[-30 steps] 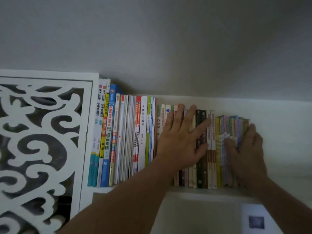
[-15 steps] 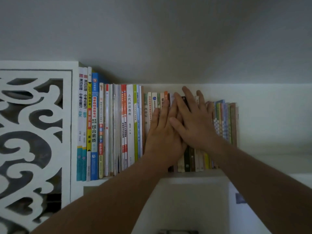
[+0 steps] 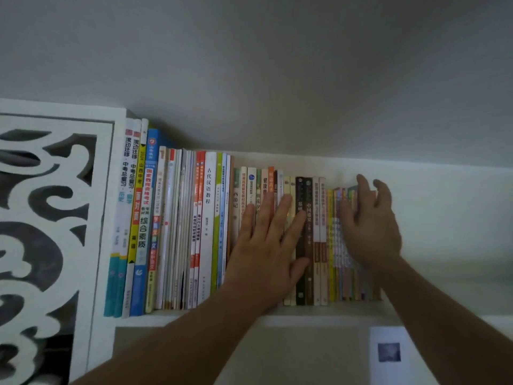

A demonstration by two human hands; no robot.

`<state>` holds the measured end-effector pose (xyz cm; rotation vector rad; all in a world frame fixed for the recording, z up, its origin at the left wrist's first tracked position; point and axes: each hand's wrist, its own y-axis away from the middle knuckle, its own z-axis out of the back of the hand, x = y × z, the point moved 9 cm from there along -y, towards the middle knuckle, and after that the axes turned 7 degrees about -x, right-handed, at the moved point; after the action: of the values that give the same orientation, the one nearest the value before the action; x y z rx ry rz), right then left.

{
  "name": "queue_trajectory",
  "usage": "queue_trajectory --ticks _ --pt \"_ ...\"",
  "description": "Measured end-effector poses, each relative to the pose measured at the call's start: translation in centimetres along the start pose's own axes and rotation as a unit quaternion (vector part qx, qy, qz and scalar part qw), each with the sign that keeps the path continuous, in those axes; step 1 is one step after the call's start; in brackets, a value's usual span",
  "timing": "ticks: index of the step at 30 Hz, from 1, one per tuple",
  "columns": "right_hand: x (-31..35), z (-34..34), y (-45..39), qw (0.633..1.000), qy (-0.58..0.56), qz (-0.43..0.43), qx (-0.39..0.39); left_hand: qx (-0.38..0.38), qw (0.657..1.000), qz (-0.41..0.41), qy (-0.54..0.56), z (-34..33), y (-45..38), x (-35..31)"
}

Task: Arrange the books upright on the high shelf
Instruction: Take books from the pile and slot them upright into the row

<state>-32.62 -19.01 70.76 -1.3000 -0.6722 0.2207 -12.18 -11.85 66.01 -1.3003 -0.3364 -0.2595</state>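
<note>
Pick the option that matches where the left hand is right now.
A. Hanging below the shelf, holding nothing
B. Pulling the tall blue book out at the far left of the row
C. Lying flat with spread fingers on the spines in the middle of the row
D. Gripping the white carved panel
C: the left hand lies flat, fingers spread, on the book spines mid-row.

A plain grey-white wall [image 3: 277, 65] fills the upper part of the view, dimly lit. At the left stands a white carved screen [image 3: 41, 218] with curling cut-outs, dark behind. Low at the right, a pale sheet [image 3: 388, 354] bears a small dark square.
</note>
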Motion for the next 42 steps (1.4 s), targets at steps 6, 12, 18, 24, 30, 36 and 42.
queue_trajectory --ticks 6,12,18,24,30,36,42 --pt "-0.2 -0.4 3.1 0.999 0.016 -0.007 0.030 0.010 1.000 0.000 -0.002 0.0 0.4 -0.4" --pt "-0.3 -1.1 4.2 0.994 0.091 -0.013 0.054 0.018 1.000 -0.002 0.004 0.1 0.5 -0.8" --pt "-0.6 -1.3 6.7 0.980 0.133 0.031 0.148 0.032 0.999 -0.009 0.016 0.2 1.3 -0.8" --pt "0.6 2.2 5.3 0.989 0.090 0.025 0.115 0.031 0.999 -0.022 0.021 0.3 2.7 -1.0" --pt "-2.0 3.5 -6.5 0.975 -0.065 -0.119 0.176 0.013 0.999 -0.024 0.038 0.5 2.3 -1.6" --pt "-1.1 0.3 -6.5 0.931 -0.120 -0.147 0.311 0.007 0.999 -0.019 0.035 0.4 2.2 -0.8" --pt "1.4 -0.7 -6.2 0.928 0.020 -0.005 0.371 0.000 0.999 -0.019 0.032 0.2 2.6 -1.0"
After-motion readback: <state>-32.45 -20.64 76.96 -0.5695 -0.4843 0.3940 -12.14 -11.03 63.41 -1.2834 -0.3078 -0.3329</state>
